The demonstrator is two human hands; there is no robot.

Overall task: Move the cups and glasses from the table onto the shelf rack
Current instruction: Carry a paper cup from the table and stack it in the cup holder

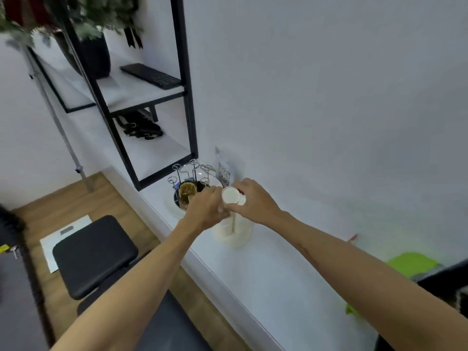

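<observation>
Both your hands meet over a stack of white cups [234,230] on the table [266,274]. Your right hand [253,200] grips a white cup [231,195] from above; your left hand [207,207] curls beside it, fingers touching the stack. Just beyond your left hand, an amber glass [187,193] sits on a wire cup rack [192,173].

Both bare forearms reach forward and meet above the white cup stack [233,231]. The left hand [206,209] curls its fingers against the stack's top; the right hand [253,201] grips a white cup [231,195] there.

White table [266,282]: cup rack [193,178], green cloth [411,263].
</observation>
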